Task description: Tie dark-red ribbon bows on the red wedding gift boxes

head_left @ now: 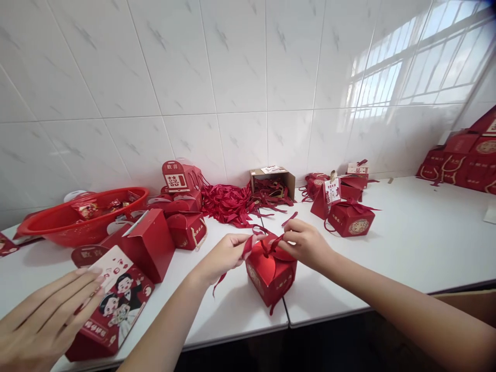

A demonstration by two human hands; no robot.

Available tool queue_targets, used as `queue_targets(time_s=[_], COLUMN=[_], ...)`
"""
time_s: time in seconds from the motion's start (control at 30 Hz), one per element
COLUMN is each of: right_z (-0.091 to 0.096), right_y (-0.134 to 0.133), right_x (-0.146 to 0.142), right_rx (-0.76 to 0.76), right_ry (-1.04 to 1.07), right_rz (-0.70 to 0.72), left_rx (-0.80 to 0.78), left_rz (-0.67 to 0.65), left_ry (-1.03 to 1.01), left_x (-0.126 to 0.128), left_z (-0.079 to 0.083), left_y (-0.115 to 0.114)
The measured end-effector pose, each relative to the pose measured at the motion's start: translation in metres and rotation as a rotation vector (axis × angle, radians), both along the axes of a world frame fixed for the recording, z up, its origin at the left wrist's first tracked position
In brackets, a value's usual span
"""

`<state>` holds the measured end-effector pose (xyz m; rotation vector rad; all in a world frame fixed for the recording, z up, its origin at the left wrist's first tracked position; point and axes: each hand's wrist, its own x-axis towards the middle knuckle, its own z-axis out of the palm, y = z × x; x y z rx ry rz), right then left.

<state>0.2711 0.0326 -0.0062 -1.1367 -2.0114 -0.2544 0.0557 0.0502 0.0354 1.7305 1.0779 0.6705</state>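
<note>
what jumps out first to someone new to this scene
The left hand and right hand at centre, each pinching a red ribbon atop a small red box on the white table. Behind, a heap of loose ribbons lies along the tiled wall, a red basin to its left. At lower left another person's hand rests on a cartoon-couple box.

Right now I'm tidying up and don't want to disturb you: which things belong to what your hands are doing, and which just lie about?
In hand: small red box; red ribbon on its top, pinched by left hand and right hand.
Lying about: ribbon pile; cardboard carton; red basin; tied box; cartoon-printed box, under another person's hand.
</note>
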Motion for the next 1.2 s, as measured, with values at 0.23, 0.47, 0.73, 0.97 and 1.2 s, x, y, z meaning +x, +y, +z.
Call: queue_targets(time_s=[0.23, 0.47, 0.73, 0.97, 1.2], right_z=[0.004, 0.013, 0.018, 0.029, 0.028], right_y=[-0.008, -0.008, 0.004, -0.002, -0.002], right_x=[-0.030, -0.036, -0.022, -0.016, -0.005], right_rx=[-0.510, -0.756, -0.897, -0.797, -0.717], right_ry=[0.548, 0.695, 0.435, 0.209, 0.078], right_rz=[0.107, 0.135, 0.244, 0.251, 0.188], left_rx=[0.605, 0.715, 0.589, 0.569, 0.296], left_rz=[0.099, 0.017, -0.190, -0.166, -0.198], left_ry=[0.274, 0.191, 0.102, 0.122, 0.055], left_x=[0.021, 0.011, 0.002, -0.009, -0.022], left_z=[-0.030, -0.041, -0.032, -0.021, -0.012], left_y=[-0.015, -0.012, 0.001, 0.005, 0.010])
